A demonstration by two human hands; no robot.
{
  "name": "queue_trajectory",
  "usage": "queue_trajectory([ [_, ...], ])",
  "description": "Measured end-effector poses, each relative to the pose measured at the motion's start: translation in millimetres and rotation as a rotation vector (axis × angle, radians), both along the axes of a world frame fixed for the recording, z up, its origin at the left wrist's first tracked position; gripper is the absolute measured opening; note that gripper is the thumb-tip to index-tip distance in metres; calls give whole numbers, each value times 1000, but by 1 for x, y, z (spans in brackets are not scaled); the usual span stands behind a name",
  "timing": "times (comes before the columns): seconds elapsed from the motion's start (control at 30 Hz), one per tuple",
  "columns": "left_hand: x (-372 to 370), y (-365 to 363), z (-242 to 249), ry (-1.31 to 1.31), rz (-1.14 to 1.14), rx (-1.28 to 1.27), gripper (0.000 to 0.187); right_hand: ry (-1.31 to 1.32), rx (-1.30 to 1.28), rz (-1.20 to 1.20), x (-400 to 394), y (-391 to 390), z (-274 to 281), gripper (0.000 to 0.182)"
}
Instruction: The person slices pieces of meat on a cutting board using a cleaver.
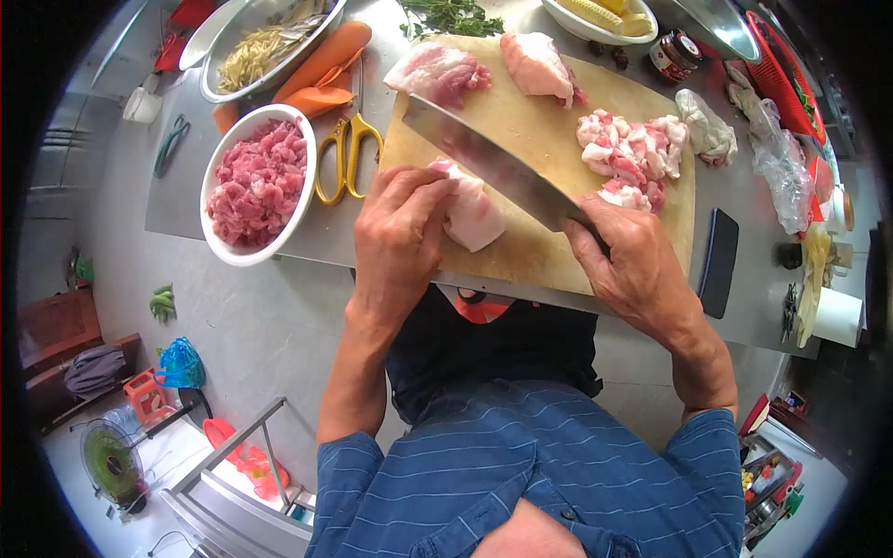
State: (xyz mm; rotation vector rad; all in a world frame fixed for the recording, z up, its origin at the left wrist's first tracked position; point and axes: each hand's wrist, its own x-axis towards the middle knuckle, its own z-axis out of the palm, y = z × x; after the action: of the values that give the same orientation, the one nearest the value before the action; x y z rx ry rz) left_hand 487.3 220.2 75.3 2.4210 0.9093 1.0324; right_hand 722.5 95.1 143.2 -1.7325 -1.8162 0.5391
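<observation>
My right hand grips the handle of a broad kitchen knife, its blade slanting up and left over the wooden cutting board. With curled fingers my left hand holds a piece of pork with a pale fatty side, at the board's front left. The blade lies just beyond this piece; whether it touches is not clear. Two larger pork chunks rest along the board's far edge. Cut fatty pieces are heaped on the right side, near the knife hand.
Left of the board are yellow-handled scissors, a white bowl of cut meat, carrots and a bowl of shredded food. Rightward lie a phone, a crumpled cloth and a jar. Greens sit behind.
</observation>
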Motion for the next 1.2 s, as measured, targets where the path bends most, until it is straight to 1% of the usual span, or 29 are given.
queue_trajectory([
  [0.1,6,1,1,20,-10,71,23,-30,-13,-4,-5,5,-1,14],
  [0.23,9,6,-4,-7,-20,58,19,-73,0,19,-8,9,-5,18],
  [0.3,10,9,-6,-28,-35,-2,16,-82,-7,25,-9,11,-6,20],
  [0.37,10,10,-9,-12,-40,-8,18,-80,-39,30,-11,10,-6,20],
  [0.5,12,9,-7,-1,-36,-13,18,-145,-68,30,-16,9,0,16],
  [0.57,12,7,-5,8,-34,-11,17,-214,-203,66,-17,6,7,19],
  [0.7,12,3,-3,-5,-23,29,15,-275,-257,64,-19,-6,22,16],
  [0.73,11,3,-4,-10,-31,33,15,-349,-281,70,-21,-11,25,15],
  [0.77,9,2,-7,-9,-24,2,17,-422,-304,72,-23,-14,28,13],
  [0.8,8,1,-8,-7,-20,-31,18,-426,-301,57,-27,-15,33,13],
  [0.83,7,-1,-7,22,-2,-34,24,-477,-329,66,-32,-14,38,12],
  [0.87,9,0,-6,22,-20,-34,24,-525,-362,74,-37,-12,41,11],
  [0.93,9,0,-7,4,11,-7,24,-529,-361,46,-45,-9,40,11],
  [0.97,5,1,-10,16,0,-17,28,-533,-344,46,-47,-7,39,11],
  [1.13,0,7,-8,45,-26,-43,28,-554,-316,52,-50,-1,37,11],
  [1.2,1,7,-9,48,-31,-35,28,-572,-304,17,-53,-3,36,12],
])
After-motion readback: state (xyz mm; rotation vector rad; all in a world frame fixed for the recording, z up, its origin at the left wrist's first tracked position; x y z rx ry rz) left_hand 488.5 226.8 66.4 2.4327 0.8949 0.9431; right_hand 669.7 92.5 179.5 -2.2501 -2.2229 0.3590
